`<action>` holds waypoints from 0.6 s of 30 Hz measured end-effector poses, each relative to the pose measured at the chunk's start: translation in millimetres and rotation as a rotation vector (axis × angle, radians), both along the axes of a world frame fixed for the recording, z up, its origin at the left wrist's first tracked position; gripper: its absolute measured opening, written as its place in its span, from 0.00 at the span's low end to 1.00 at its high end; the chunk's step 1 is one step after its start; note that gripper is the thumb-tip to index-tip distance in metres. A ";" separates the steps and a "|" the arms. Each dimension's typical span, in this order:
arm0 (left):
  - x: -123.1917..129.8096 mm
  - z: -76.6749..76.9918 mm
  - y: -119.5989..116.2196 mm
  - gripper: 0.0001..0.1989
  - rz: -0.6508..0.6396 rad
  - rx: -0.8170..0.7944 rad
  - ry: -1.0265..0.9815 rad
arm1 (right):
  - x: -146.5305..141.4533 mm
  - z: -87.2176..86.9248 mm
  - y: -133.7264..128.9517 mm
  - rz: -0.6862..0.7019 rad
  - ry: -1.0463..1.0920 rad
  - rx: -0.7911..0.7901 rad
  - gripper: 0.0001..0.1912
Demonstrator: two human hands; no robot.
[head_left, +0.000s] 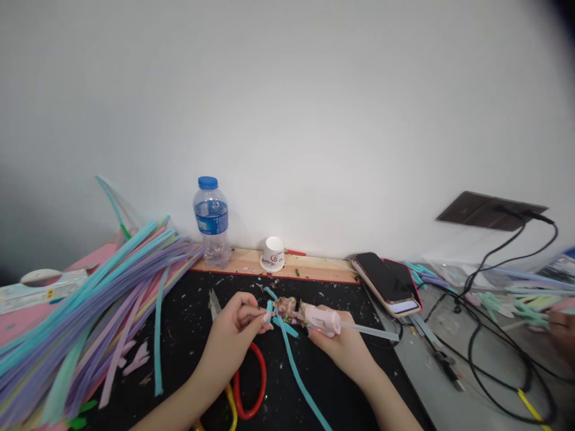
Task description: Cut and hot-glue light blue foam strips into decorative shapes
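My left hand pinches a small light-blue piece between thumb and fingers. Wrapped in my right hand is a pink glue gun, its nozzle end crusted and pointing left at the blue piece. A clear glue stick sticks out of the gun's back. Below the gun's tip, a long light-blue strip runs down toward the front edge, and a short blue piece lies behind it. Scissors with red and yellow handles lie partly under my left wrist.
Pastel strips are heaped at left. A water bottle and paper cup stand by the wall. Phones, black cables and more strips lie at right. Another person's hand shows at the right edge.
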State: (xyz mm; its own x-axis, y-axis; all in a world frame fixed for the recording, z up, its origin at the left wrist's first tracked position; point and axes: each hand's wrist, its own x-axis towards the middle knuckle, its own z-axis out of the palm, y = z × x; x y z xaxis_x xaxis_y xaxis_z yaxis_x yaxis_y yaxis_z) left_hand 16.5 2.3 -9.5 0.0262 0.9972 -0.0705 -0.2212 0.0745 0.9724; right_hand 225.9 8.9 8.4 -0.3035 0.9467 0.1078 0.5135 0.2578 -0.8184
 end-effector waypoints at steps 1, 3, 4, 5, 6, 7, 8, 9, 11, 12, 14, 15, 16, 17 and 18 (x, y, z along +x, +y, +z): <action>-0.1 0.3 -0.1 0.12 -0.002 0.003 0.001 | -0.1 0.3 -0.1 0.000 -0.003 0.005 0.07; -0.1 1.0 -0.4 0.12 -0.001 0.005 0.001 | -0.2 1.1 -0.4 0.001 -0.024 0.024 0.07; -0.1 1.3 -0.5 0.12 -0.002 0.005 0.001 | -0.2 1.5 -0.4 0.005 -0.038 0.037 0.08; 0.0 1.6 -0.6 0.12 -0.004 0.004 -0.001 | -0.3 1.9 -0.5 0.008 -0.054 0.050 0.08; 0.1 1.8 -0.7 0.12 -0.006 0.003 -0.002 | -0.2 2.3 -0.5 0.009 -0.070 0.066 0.08; 0.1 2.0 -0.8 0.11 -0.009 0.002 0.000 | 0.0 2.6 -0.4 0.010 -0.086 0.080 0.09; 0.2 2.1 -0.9 0.11 -0.010 0.003 0.002 | 0.3 2.7 -0.2 0.006 -0.104 0.092 0.08; 0.3 2.2 -1.1 0.11 -0.009 0.004 0.006 | 0.9 2.8 0.1 -0.007 -0.127 0.106 0.08; 0.4 2.6 -1.3 0.11 -0.005 0.008 0.013 | 3.1 2.5 1.1 -0.048 -0.198 0.130 0.06; 0.5 2.9 -1.4 0.11 -0.001 0.008 0.013 | 4.6 2.3 1.8 -0.075 -0.241 0.138 0.05; 0.6 3.9 -1.5 0.12 0.005 0.004 0.006 | 8.3 1.7 3.7 -0.132 -0.312 0.143 0.05; 0.7 4.3 -1.6 0.12 0.007 0.001 0.003 | 10.3 1.2 4.7 -0.159 -0.340 0.143 0.05; 0.6 4.7 -1.6 0.12 0.007 0.000 0.001 | 12.3 0.6 5.8 -0.189 -0.362 0.145 0.06; 0.5 4.8 -1.5 0.12 0.006 0.001 0.001 | 14.3 -0.2 7.0 -0.220 -0.380 0.151 0.07; 0.4 4.8 -1.5 0.11 0.005 0.005 0.002 | 16.0 -1.1 8.2 -0.250 -0.394 0.160 0.08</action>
